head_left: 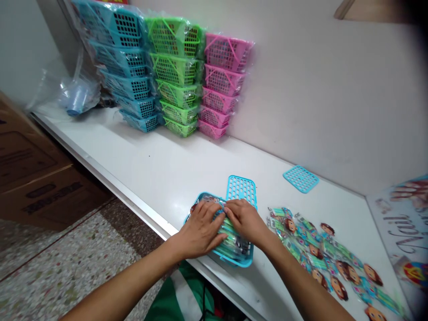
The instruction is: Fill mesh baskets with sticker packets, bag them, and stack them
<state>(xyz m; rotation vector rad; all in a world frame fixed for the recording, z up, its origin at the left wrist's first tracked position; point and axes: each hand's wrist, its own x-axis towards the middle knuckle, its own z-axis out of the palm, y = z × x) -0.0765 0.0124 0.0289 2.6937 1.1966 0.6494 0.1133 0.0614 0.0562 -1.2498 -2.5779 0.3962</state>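
Observation:
A blue plastic basket stands near the table's front edge, filled with clear packets that show green strips inside. My left hand lies over the packets with its thumb held apart from the fingers. Close against its fingertips, my right hand bends its fingers and thumb together at the top of the pile. What the right fingers pinch, if anything, is hidden. Behind the basket lies a blue perforated lid, partly covered by my right hand.
Loose packets with cartoon heads spread over the right of the white table. Another blue perforated panel lies near the wall. Wrapped blue baskets, green baskets and pink baskets are stacked behind. Cardboard boxes stand left.

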